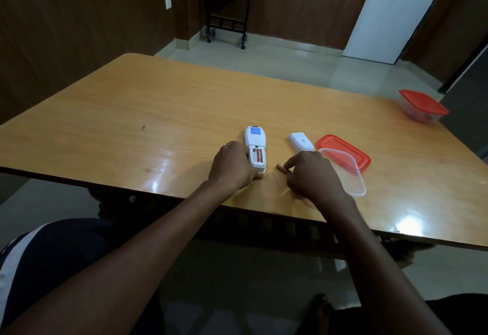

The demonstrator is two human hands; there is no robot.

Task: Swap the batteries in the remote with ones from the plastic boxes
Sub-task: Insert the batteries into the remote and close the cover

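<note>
A white remote [254, 139] lies face down on the wooden table [132, 112], its battery bay open with one red battery [260, 156] inside. My left hand [232, 165] grips the remote's near end. A second battery [280, 167] lies on the table just right of the remote, pinched at its end by the fingertips of my right hand [311, 173]. The white battery cover [301, 141] rests beyond my right hand. An open clear plastic box [351, 176] sits beside my right hand, partly on its red lid [343, 149].
A second plastic box with a red lid on [422, 106] stands at the table's far right edge. The table's near edge runs just below my wrists. A small black side table [227, 4] and a white door [390, 12] stand across the room.
</note>
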